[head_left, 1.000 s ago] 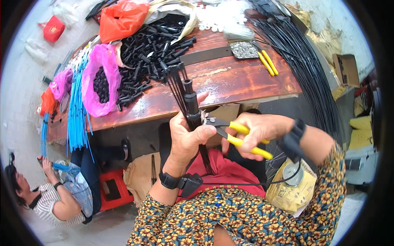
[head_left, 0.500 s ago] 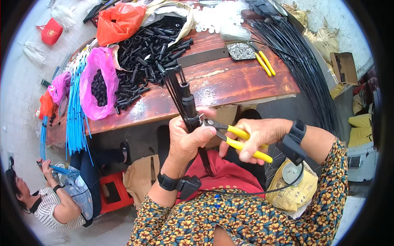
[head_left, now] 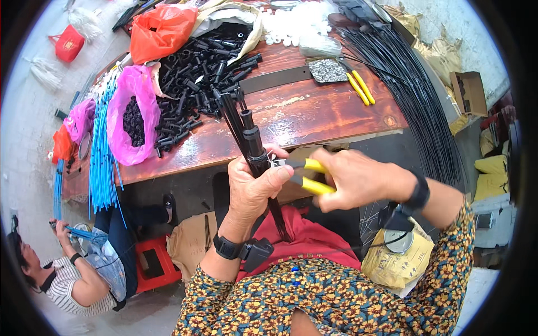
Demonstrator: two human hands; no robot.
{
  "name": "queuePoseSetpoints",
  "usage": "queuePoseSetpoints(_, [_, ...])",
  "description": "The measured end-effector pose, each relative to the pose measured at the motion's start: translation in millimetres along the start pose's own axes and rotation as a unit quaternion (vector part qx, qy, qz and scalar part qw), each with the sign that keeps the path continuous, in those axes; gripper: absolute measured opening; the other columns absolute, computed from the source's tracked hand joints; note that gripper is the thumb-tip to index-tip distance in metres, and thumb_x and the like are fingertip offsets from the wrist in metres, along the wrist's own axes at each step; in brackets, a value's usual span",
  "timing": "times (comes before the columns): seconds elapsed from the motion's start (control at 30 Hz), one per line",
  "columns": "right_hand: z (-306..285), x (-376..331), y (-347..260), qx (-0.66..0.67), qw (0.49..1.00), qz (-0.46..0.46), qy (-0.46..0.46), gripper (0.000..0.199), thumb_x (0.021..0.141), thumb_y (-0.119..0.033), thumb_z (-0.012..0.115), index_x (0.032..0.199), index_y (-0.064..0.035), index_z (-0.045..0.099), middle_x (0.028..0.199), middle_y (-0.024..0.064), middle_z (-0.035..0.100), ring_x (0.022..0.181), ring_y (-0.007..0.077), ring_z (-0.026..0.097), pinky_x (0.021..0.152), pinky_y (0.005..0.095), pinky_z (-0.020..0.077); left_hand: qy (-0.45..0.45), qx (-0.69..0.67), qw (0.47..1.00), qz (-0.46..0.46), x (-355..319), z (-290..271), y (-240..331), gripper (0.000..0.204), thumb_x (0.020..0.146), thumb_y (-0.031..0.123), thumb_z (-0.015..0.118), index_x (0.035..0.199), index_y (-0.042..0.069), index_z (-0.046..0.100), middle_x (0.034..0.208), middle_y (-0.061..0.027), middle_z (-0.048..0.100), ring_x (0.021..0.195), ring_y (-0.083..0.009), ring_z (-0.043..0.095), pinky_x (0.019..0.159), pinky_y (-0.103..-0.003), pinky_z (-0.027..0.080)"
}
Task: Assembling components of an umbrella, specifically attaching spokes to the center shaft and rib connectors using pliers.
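Upright in front of my lap, my left hand (head_left: 252,185) grips a bundle of thin black rods (head_left: 231,119). Black plastic tubes (head_left: 253,140) sit among the rods above my fingers. My left thumb and fingertips also pinch a small whitish piece (head_left: 276,161), too small to identify. My right hand (head_left: 361,178) is closed on pliers with yellow handles (head_left: 315,185), its back toward me and the handle ends hidden inside it. The plier jaws are dark and blurred, close beside the left thumb and the small piece. The rods' lower ends reach down to my red apron (head_left: 311,238).
The wooden table (head_left: 330,115) ahead carries a heap of black tubes (head_left: 193,75), a pink bag (head_left: 117,147), blue rods (head_left: 103,179), a tray of small metal parts (head_left: 328,71) and a second pair of pliers (head_left: 360,88). Black rods (head_left: 409,95) lie right. A co-worker (head_left: 84,274) sits left.
My right hand has turned over with the pliers, its back now up and covering the handle ends. My left hand has shifted slightly left with the bundle.
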State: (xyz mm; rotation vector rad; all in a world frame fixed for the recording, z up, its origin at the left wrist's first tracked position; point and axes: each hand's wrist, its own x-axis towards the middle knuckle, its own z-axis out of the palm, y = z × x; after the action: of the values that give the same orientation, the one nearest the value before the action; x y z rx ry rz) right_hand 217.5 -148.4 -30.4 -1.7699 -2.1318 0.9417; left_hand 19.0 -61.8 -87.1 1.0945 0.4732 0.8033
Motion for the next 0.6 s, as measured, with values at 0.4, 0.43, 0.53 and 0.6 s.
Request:
queuePoseSetpoints(0.4, [7.4,4.7,4.6,-0.082,0.99,-0.078,0.08,0.05,0.071,-0.007,0.06,0.118,0.003,0.045,0.104,0.0243,0.051,0.099,0.0381,0.052,0.083,0.0467,0.041,0.092,-0.063,0.99,-0.087,6.7,7.1,9.3,0.096,0.089,0.079,0.02,0.092,-0.005,0.067,0.043,0.0023,0.037,0.035,-0.0079,0.032,0.038,-0.022,0.027])
queuePoseSetpoints(0.43, [13.2,4.6,5.1,-0.125,0.98,-0.09,0.127,0.052,0.072,-0.006,0.059,0.12,0.0034,0.043,0.099,0.0215,0.05,0.091,0.0379,0.051,0.08,0.0472,0.0396,0.092,-0.062,0.99,-0.087,6.9,8.1,9.5,0.096,0.089,0.079,0.02,0.092,-0.005,0.067,0.043,0.0023,0.037,0.035,-0.0079,0.032,0.038,-0.022,0.027])
queuePoseSetpoints(0.53, [17.6,3.4,-4.9,-0.179,0.969,-0.045,0.166,0.052,0.071,-0.006,0.06,0.119,0.0036,0.045,0.098,0.0196,0.05,0.087,0.0345,0.05,0.075,0.0445,0.0388,0.119,-0.061,0.987,-0.086,4.6,10.9,11.5,0.095,0.089,0.078,0.021,0.089,-0.004,0.068,0.043,0.0022,0.038,0.034,-0.0079,0.031,0.036,-0.023,0.026])
queuePoseSetpoints(0.6, [27.1,5.6,-2.3,-0.212,0.954,-0.042,0.206,0.055,0.07,-0.007,0.061,0.121,0.0045,0.045,0.097,0.0185,0.05,0.086,0.0331,0.05,0.074,0.0439,0.0382,0.121,-0.025,0.988,-0.089,3.4,12.6,12.6,0.095,0.086,0.081,0.02,0.094,-0.001,0.066,0.045,0.0031,0.037,0.036,-0.0083,0.029,0.037,-0.024,0.026])
